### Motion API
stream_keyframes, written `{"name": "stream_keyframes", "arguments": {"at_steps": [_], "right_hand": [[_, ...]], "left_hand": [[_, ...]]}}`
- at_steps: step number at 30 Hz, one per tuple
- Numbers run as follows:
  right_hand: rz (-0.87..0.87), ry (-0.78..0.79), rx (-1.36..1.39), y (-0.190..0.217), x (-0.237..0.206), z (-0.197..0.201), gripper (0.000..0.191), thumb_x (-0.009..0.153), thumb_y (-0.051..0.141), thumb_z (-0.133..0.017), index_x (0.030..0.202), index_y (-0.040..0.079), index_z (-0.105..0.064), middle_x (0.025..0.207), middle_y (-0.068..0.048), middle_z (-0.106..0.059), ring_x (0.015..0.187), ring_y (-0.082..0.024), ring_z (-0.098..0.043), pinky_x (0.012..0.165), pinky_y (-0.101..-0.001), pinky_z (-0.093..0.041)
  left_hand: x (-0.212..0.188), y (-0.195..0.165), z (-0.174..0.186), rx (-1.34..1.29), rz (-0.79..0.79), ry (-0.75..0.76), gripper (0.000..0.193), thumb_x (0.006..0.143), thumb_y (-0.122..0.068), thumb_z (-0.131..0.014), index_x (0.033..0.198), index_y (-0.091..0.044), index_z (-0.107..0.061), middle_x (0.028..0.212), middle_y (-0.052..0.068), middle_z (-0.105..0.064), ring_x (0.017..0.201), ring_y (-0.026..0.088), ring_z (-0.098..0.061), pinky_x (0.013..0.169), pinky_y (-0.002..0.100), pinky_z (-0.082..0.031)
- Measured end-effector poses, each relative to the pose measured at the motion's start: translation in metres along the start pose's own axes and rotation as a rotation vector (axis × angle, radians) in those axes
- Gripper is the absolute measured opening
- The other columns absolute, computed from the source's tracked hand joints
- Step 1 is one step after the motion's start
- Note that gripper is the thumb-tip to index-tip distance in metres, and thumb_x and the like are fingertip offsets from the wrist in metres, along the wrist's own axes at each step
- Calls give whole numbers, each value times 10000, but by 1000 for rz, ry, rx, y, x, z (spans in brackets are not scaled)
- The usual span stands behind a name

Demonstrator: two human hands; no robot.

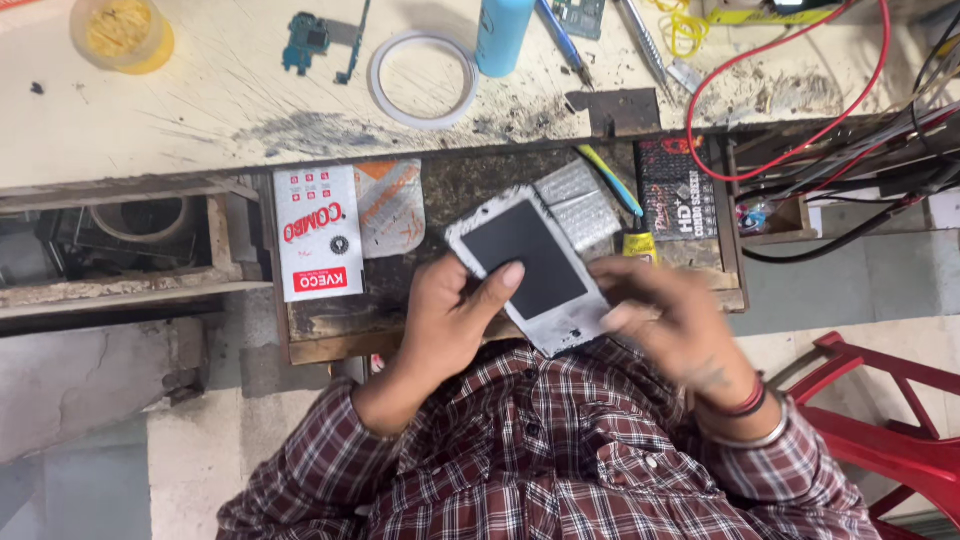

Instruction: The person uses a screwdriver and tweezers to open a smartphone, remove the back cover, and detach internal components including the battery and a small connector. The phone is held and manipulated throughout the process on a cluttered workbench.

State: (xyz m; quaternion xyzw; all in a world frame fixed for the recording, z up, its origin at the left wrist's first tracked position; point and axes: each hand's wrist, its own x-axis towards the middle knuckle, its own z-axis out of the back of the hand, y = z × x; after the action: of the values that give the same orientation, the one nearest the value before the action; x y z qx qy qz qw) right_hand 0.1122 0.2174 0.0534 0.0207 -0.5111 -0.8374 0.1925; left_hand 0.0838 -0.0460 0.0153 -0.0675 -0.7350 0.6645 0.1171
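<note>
My left hand (pixel 447 322) holds a white phone frame with a dark rectangular panel (pixel 530 265) above an open drawer, thumb pressed on the panel's lower left. My right hand (pixel 668 322) is blurred with motion at the frame's right edge, fingers touching or close to it; whether it grips anything I cannot tell. Both arms wear a checked red shirt, and the right wrist carries a metal bangle and red thread.
The open wooden drawer (pixel 330 330) holds a white and red flat pack (pixel 318 243), foil packets (pixel 580 208), a dark packet (pixel 676 190) and a small yellow tube (pixel 640 243). On the bench lie a tape ring (pixel 422 78), blue bottle (pixel 502 35), circuit boards, screwdrivers, red wires. A red chair (pixel 880 430) stands at right.
</note>
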Motion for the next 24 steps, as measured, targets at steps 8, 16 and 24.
{"name": "stream_keyframes", "arguments": {"at_steps": [8, 16, 24], "right_hand": [[208, -169, -537, 30, -8, -43, 294, 828, 160, -844, 1091, 55, -765, 905, -87, -759, 735, -189, -722, 608, -331, -534], [201, -25, -409, 30, 32, -9, 146, 905, 251, -814, 972, 148, -735, 1060, -28, -767, 924, -211, -762, 771, -321, -595], [293, 130, -1075, -19, 95, -5, 276, 830, 121, -757, 1106, 103, -749, 1002, -63, -692, 910, -273, -666, 794, -397, -528]], "left_hand": [[-33, 22, -34, -580, -84, 136, 781, 1053, -331, -605, 1616, -147, -95, 1550, 143, -423, 1397, 285, -527, 1161, 416, -496], [-24, 27, -2, -786, 200, -19, 581, 1107, -277, -420, 1566, 71, -345, 1555, 306, -492, 1261, 435, -643, 1075, 510, -558], [-18, 24, 24, -866, 377, 88, 532, 1082, -234, -440, 1507, 83, -389, 1380, 316, -602, 1149, 439, -671, 964, 528, -579]]}}
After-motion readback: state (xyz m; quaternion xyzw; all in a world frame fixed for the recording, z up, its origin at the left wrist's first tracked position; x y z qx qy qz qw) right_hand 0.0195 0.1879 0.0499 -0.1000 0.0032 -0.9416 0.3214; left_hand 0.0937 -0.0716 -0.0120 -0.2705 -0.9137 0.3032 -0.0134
